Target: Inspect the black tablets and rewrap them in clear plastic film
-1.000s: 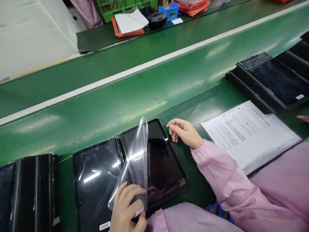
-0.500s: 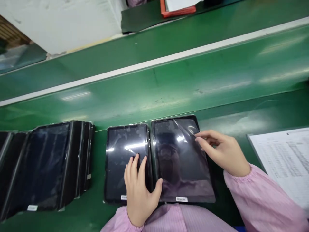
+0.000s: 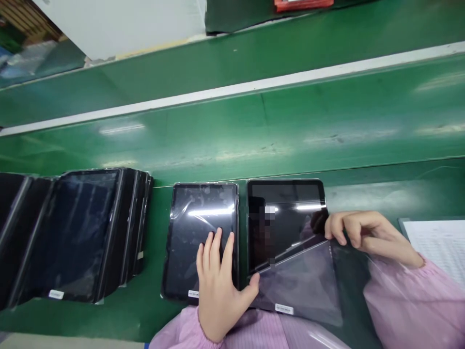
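A green desk (image 3: 254, 140) runs across the view, its glossy surface streaked with light reflections and a few small dark marks. A white strip (image 3: 254, 87) lines it on the far side, and a white panel (image 3: 116, 24) stands at upper left. On the near edge, a row of black-cased tablets (image 3: 83, 232) stands on the left, and a sheet of printed paper (image 3: 436, 247) lies at right. Between them, two tablets lie side by side. The left hand (image 3: 218, 286) rests open on the left tablet (image 3: 199, 218), its thumb reaching toward the right tablet (image 3: 286, 208). The right hand (image 3: 366, 235) pinches the corner of a clear protective film (image 3: 301, 286), which is folded back over that tablet's lower right.
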The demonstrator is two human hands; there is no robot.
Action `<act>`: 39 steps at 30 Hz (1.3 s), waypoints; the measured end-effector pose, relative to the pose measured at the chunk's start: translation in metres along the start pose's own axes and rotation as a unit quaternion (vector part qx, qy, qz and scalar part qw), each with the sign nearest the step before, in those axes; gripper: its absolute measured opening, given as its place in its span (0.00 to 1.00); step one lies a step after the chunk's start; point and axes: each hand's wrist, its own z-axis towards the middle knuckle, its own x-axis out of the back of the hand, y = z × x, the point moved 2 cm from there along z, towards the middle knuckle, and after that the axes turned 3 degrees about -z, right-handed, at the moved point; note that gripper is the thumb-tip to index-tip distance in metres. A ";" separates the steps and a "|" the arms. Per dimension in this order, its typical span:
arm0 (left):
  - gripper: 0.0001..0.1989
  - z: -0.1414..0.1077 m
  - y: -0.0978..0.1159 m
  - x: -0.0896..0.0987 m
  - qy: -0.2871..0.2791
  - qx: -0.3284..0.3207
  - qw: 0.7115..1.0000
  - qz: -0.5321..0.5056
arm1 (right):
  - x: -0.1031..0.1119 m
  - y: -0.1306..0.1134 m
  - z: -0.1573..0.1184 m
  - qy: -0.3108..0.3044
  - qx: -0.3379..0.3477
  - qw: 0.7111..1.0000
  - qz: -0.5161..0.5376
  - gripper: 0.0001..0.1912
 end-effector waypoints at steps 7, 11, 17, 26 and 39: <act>0.32 0.000 0.001 0.002 0.005 -0.016 1.000 -0.017 | 0.001 -0.003 0.003 -0.021 -0.014 1.000 -0.005 0.19; 0.24 -0.001 0.001 0.003 0.005 -0.016 0.999 -0.038 | 0.001 -0.004 0.004 -0.027 -0.029 0.999 -0.003 0.22; 0.23 -0.003 0.002 -0.002 0.011 0.010 0.998 -0.066 | 0.000 -0.008 0.004 -0.068 -0.046 0.997 -0.002 0.23; 0.19 -0.007 -0.001 -0.009 0.029 -0.024 0.999 -0.027 | -0.016 -0.017 -0.003 -0.106 -0.030 0.993 0.045 0.06; 0.18 -0.007 -0.003 -0.007 0.010 -0.011 1.000 -0.010 | -0.024 -0.025 -0.005 -0.148 -0.035 0.988 0.031 0.07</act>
